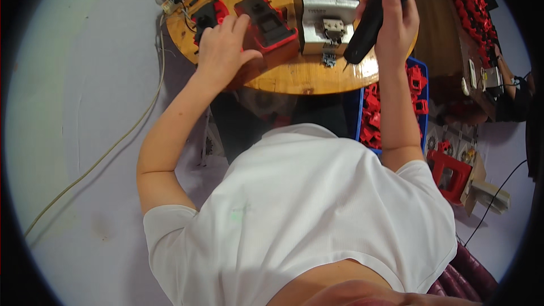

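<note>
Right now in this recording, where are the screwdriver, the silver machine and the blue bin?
Screwdriver (368, 29): head view, on its black body below the gripping fingers.
Silver machine (318, 18): head view, on its front panel.
Blue bin (360, 118): head view, on its left wall.

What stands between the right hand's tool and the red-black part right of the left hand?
The silver machine stands between them, right of the red-black part. The black tool in the right hand slants along the machine's right side. The left hand is at the part's left.
</note>
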`<state>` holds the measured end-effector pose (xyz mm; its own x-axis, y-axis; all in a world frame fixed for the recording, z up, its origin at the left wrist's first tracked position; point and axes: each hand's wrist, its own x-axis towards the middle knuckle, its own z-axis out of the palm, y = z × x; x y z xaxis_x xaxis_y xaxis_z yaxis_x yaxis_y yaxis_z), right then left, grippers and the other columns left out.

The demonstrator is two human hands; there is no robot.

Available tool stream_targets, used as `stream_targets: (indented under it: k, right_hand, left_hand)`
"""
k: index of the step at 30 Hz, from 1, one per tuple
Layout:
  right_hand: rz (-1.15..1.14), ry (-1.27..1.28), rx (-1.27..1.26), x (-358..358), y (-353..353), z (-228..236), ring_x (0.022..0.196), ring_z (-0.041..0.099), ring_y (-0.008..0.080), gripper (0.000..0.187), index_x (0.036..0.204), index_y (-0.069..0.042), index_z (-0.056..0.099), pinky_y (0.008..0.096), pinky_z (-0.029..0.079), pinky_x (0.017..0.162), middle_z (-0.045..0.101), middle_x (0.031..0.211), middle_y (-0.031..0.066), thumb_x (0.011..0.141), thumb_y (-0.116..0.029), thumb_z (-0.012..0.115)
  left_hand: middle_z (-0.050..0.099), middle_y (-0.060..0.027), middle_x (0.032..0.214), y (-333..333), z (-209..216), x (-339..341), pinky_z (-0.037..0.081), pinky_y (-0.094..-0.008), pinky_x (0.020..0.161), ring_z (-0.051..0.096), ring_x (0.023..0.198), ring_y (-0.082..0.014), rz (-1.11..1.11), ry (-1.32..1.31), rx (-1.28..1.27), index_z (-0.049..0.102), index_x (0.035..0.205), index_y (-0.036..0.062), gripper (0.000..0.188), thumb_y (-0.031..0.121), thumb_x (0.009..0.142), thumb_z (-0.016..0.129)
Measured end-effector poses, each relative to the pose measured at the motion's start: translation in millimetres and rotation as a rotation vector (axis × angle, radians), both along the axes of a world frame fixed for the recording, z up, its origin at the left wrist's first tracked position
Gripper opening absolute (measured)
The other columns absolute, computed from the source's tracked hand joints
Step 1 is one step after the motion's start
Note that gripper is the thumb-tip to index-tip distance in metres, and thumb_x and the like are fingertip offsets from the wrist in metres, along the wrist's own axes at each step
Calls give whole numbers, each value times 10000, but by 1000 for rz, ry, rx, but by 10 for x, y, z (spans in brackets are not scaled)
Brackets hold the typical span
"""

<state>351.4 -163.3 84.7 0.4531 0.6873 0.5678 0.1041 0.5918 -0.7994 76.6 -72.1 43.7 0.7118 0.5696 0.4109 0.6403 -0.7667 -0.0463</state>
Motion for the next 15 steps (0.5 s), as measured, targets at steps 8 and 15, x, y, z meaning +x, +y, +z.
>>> stream_targets:
  k: [8,15]
  right_hand:
    - [-101,-120,41,-99,89,235,562,566,105,415,920,-61,540,251,459,519,575,686,42,948,-472,592]
    - [33,-118,97,-237,183,226,569,578,108,400,955,-54,544,256,479,517,584,713,45,944,-449,610]
  left_hand:
    - [581,-74,904,-2,-134,42,435,-366,652,602,762,-252,21,21,90,521,1208,97,707,434,657,807]
    - [569,-86,766,-42,-132,193,423,-364,584,600,657,-259,63,-28,189,527,1076,67,653,520,666,758]
